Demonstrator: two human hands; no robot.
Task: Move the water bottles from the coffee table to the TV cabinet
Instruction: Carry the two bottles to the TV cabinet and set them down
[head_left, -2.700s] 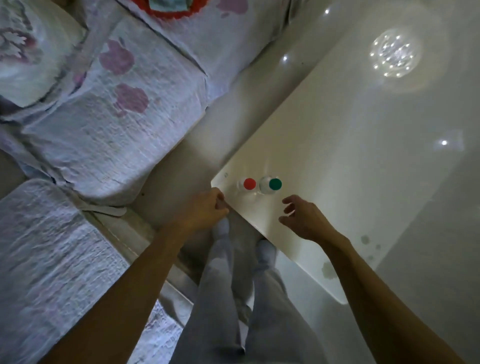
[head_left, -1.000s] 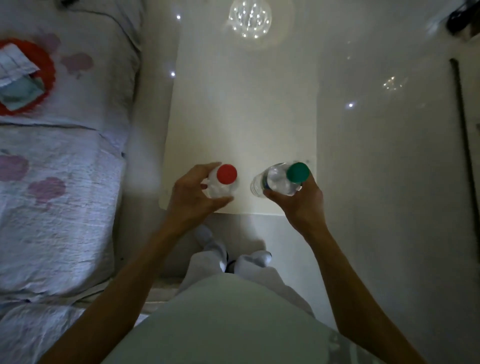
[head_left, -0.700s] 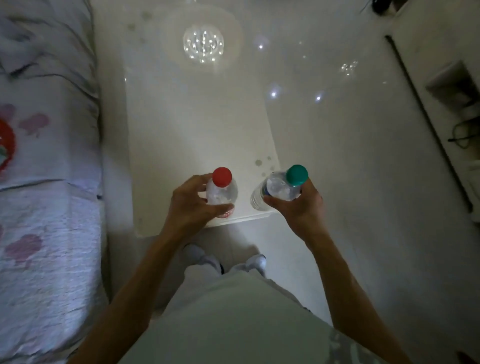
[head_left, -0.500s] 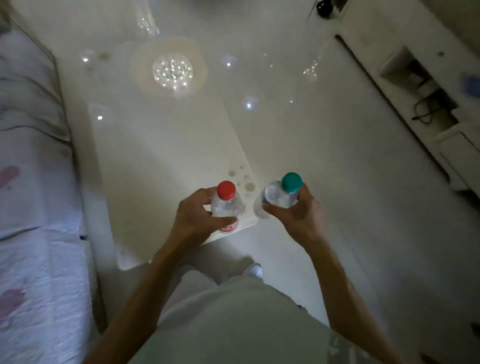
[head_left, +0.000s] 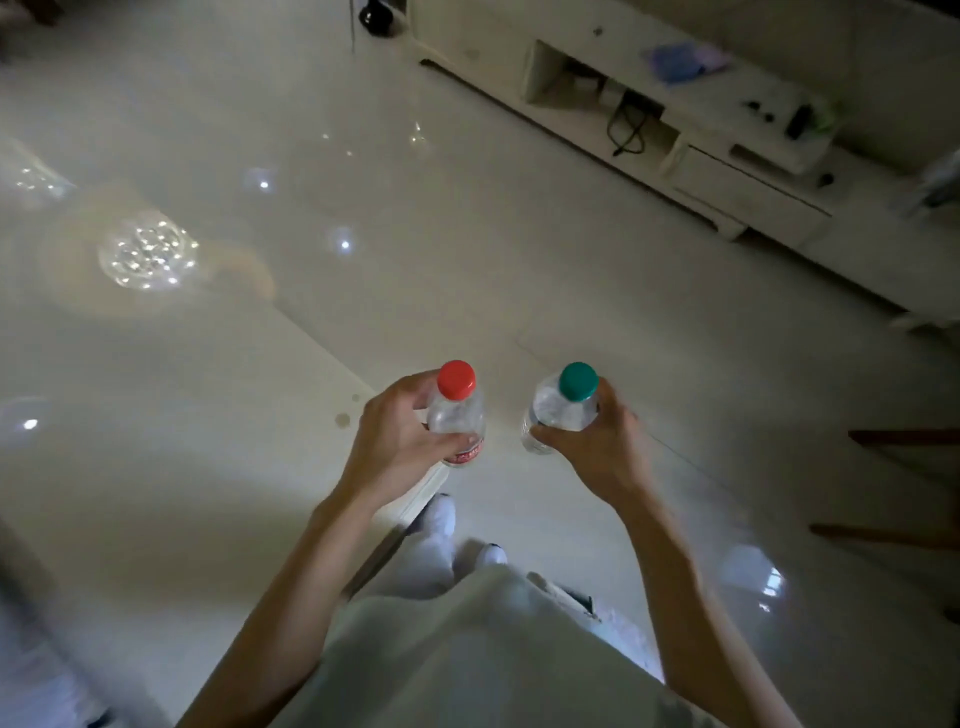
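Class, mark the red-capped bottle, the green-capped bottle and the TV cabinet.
red-capped bottle (head_left: 457, 418), head view, on its shoulder.
green-capped bottle (head_left: 563, 410), head view, on its shoulder.
TV cabinet (head_left: 743, 189), head view, on its drawer front.

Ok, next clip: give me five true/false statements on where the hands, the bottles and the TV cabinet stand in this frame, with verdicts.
1. The left hand grips the red-capped bottle. True.
2. The right hand holds nothing. False: it grips the green-capped bottle.
3. Both bottles stand on the coffee table. False: both are held in the hands, the green-capped one out over the floor.
4. The TV cabinet lies at upper right, with open floor between it and the person. True.
5. Both bottles have their caps on. True.
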